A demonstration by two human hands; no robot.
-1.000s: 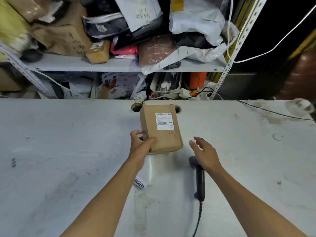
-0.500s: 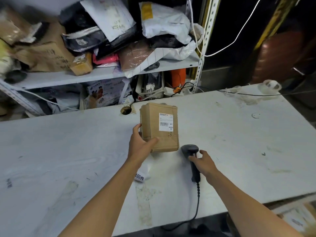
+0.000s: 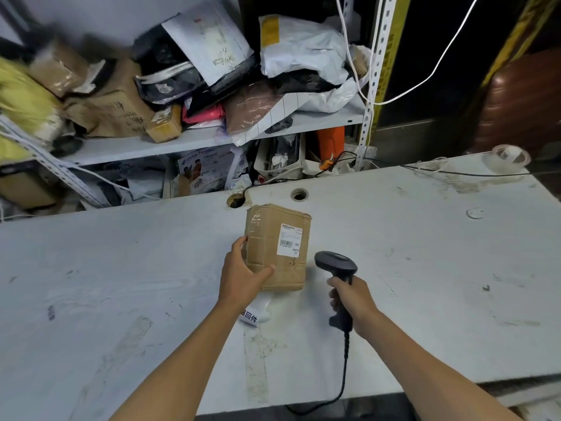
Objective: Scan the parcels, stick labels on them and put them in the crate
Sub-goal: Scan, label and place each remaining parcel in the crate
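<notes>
Left hand (image 3: 243, 276) gripping parcel (image 3: 277, 247) on table (image 3: 121, 268); right hand (image 3: 352, 296) clamped round scanner (image 3: 337, 265) handle, apparently raised off the surface.

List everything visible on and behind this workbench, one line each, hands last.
Brown cardboard parcel: one, taped, white barcode label on top, centre of table.
Black handheld barcode scanner: one, corded, right of the parcel.
White label slip: one, black print, on the table below the parcel.
Clear tape roll: one, far right of table.
White table: one, scuffed, two cable holes at its back edge.
White metal shelf: one, behind the table, piled with mixed brown, white, black and pink parcels.
Left hand: holds the parcel's near left corner.
Right hand: grips the scanner's handle.
</notes>
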